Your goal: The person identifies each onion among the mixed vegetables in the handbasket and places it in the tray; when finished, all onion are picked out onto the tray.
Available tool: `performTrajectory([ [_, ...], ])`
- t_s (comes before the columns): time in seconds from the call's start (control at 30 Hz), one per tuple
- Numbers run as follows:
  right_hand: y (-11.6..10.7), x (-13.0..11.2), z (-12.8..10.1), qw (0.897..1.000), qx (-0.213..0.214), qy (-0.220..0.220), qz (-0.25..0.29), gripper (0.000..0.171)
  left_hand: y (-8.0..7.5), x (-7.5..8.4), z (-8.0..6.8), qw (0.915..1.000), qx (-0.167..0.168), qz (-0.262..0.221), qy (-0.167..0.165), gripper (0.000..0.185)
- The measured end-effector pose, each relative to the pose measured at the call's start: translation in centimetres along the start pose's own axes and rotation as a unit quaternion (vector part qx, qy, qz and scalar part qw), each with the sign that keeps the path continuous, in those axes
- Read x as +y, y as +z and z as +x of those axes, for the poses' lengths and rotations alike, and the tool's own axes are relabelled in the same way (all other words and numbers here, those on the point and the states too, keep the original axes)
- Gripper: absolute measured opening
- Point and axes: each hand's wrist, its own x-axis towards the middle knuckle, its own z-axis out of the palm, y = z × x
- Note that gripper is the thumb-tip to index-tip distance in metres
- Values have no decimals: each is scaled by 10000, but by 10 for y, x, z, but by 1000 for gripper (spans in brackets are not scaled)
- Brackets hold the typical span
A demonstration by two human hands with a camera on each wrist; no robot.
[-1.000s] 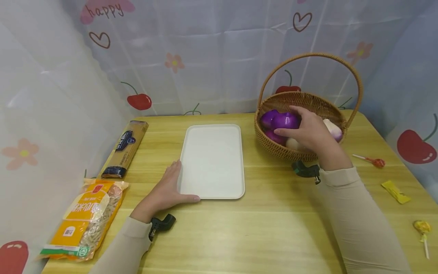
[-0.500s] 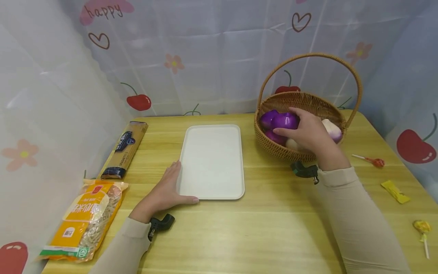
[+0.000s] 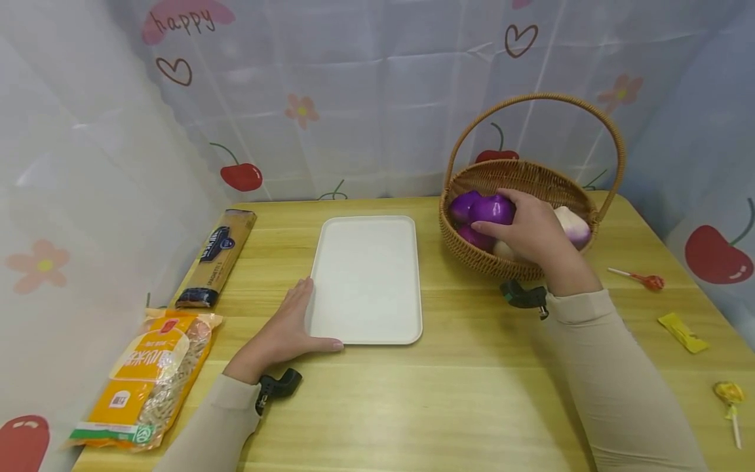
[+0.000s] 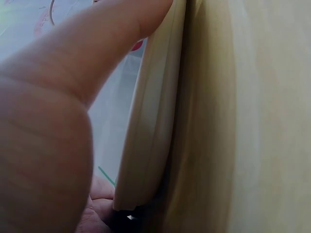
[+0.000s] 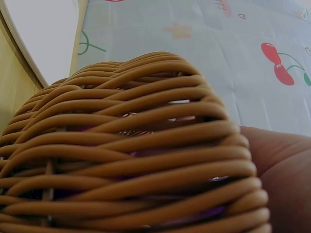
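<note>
On a wood-grain bench [image 3: 383, 406], the left hand [image 3: 283, 330], fingers straight, touches a white tray [image 3: 367, 282] at its near left corner. Farther right, the right hand [image 3: 535, 231] grips a shiny purple onion [image 3: 491, 209] inside a handled wicker basket [image 3: 480, 257].

Cherry-print sheeting [image 3: 413, 151] around 3 sides of a wood-grain table [image 3: 366, 413]

The creased back sheet [image 3: 389, 98] carries red cherries [image 3: 242, 177], peach flowers [image 3: 302, 111], 2 brown heart outlines [image 3: 175, 71] and the word "happy" [image 3: 183, 21] on a pink patch [image 3: 154, 31]. The left sheet [image 3: 77, 190] looks whiter, the right sheet [image 3: 702, 144] bluer. Soft light lays a faint sheen across the table's yellowish surface.
</note>
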Motion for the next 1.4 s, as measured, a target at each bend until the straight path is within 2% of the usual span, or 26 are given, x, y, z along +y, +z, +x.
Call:
performTrajectory([
  [0.77,2,-3,-2,9997,195,-148,45,97,-1,-1,-1,10000,0,-11,11,151],
  [0.97,2,-6,-3,9989,378,-261,95,93,-1,-1,0,10000,-11,-30,50,151],
  [1.4,1,-19,-10,9975,531,-365,285,95,0,0,-1,10000,-1,21,3,151],
])
